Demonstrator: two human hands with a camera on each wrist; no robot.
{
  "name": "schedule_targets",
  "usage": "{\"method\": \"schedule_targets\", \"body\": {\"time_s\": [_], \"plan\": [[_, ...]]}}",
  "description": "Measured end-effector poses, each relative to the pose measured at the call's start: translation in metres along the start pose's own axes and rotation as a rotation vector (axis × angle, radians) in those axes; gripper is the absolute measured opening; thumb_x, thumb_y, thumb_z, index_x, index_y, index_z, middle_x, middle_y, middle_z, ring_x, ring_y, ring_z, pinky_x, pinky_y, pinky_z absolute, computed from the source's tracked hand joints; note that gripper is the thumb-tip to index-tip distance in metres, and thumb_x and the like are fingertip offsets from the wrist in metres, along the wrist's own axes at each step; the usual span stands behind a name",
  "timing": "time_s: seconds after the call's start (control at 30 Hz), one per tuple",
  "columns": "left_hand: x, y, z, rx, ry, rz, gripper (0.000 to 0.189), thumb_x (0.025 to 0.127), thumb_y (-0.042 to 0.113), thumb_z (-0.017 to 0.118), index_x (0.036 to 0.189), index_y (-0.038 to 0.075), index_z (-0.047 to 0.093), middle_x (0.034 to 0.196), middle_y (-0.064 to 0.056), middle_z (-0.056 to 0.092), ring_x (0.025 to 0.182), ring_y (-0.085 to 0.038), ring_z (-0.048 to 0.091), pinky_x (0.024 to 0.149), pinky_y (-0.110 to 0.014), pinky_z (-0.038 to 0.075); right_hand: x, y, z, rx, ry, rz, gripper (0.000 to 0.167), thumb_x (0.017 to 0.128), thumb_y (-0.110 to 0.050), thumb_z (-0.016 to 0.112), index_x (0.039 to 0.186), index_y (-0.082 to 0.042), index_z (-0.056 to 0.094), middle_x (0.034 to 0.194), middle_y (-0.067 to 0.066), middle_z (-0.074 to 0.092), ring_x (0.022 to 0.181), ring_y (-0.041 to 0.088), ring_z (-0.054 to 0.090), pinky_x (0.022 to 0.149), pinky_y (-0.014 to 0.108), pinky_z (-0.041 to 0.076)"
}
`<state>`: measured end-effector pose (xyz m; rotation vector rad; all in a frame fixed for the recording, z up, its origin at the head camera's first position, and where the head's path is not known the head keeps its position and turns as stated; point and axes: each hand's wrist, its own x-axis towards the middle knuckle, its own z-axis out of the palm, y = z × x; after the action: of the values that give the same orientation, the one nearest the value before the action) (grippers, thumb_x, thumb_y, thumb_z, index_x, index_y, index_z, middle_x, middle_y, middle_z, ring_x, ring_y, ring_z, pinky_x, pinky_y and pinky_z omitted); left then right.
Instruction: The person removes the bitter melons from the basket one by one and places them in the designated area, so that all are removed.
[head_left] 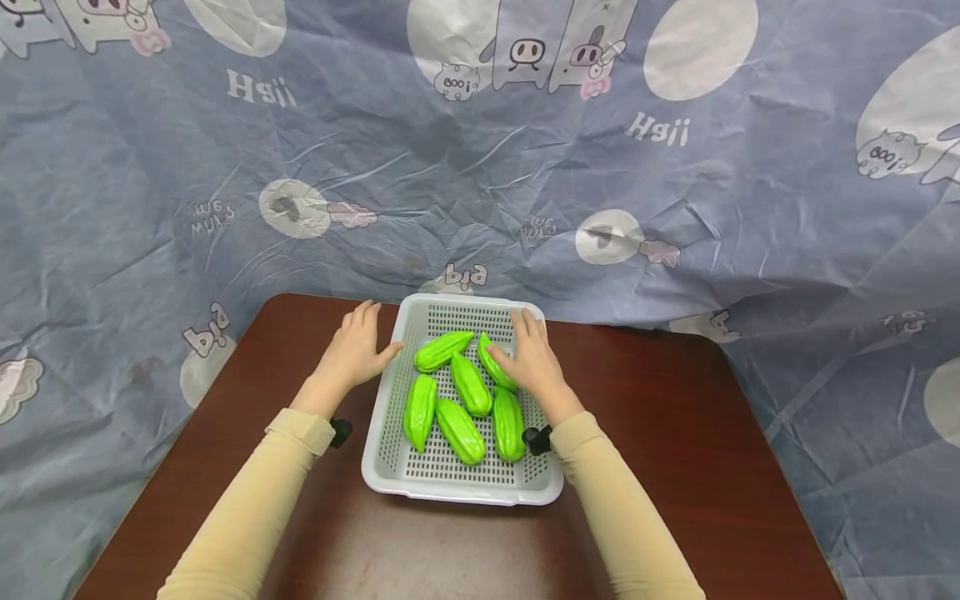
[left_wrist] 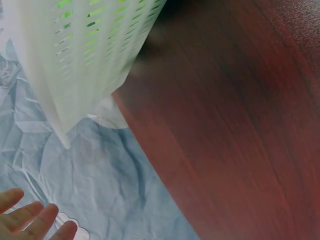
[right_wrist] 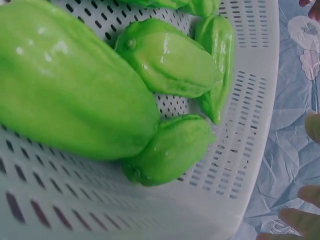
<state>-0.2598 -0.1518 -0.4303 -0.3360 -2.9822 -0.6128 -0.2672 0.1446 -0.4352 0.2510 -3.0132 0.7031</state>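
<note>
A pale grey perforated plastic basket on the reddish-brown wooden table holds six glossy green ridged vegetables, the nearer three lying mostly lengthwise, the far-left one's tip slanting rightward. The left hand, beside its rim, and right hand, above its right side, have fingers extended, apart; wrinkled blue-grey printed cloth hangs behind.

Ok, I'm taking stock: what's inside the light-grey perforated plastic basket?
Six glossy, elongated, bright-green vegetables lie inside the basket. In the head view, the person's right grip partly covers the upper-right one; the basket floor beneath them cannot be seen.
</note>
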Motion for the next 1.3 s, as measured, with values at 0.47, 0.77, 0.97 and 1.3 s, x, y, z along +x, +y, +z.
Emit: {"method": "schedule_targets", "body": {"time_s": [0.47, 0.77, 0.97, 1.3], "plan": [[-0.010, -0.008, 0.013, -0.117, -0.047, -0.031, 0.074, 0.097, 0.033, 0.060, 0.149, -0.007, 0.026, 0.150, -0.029, 0.030, 0.137, -0.048, 0.032, 0.110, -0.057, 0.035, 0.005, 0.002, 0.015, 0.067, -0.040, 0.061, 0.081, 0.095, -0.045, 0.062, 0.157, -0.009, 0.024, 0.161, 0.018, 0.021, 0.147, 0.046, 0.022, 0.113, 0.060, 0.031], [-0.019, -0.011, 0.026, -0.192, -0.055, -0.048, 0.068, 0.096, 0.028, 0.061, 0.145, -0.008, 0.030, 0.141, -0.030, 0.039, 0.124, -0.044, 0.048, 0.101, -0.055, 0.044, 0.008, 0.004, 0.023, 0.095, -0.060, 0.103, 0.080, 0.093, -0.038, 0.065, 0.155, -0.005, 0.026, 0.158, 0.020, 0.028, 0.146, 0.043, 0.025, 0.116, 0.057, 0.029], [-0.026, -0.011, 0.035, -0.263, -0.082, -0.105, 0.065, 0.096, 0.027, 0.061, 0.144, -0.006, 0.032, 0.136, -0.026, 0.044, 0.116, -0.037, 0.057, 0.092, -0.050, 0.050, 0.009, 0.004, 0.028, 0.111, -0.076, 0.115, 0.080, 0.092, -0.033, 0.068, 0.154, -0.002, 0.028, 0.155, 0.023, 0.032, 0.144, 0.043, 0.030, 0.117, 0.055, 0.027], [-0.030, -0.011, 0.040, -0.331, -0.096, -0.130, 0.060, 0.098, 0.030, 0.059, 0.142, -0.004, 0.036, 0.118, -0.021, 0.057, 0.103, -0.032, 0.063, 0.082, -0.045, 0.055, 0.011, 0.006, 0.039, 0.106, -0.105, 0.144, 0.078, 0.093, -0.029, 0.068, 0.153, 0.000, 0.028, 0.154, 0.025, 0.032, 0.143, 0.042, 0.032, 0.118, 0.053, 0.027]]}}
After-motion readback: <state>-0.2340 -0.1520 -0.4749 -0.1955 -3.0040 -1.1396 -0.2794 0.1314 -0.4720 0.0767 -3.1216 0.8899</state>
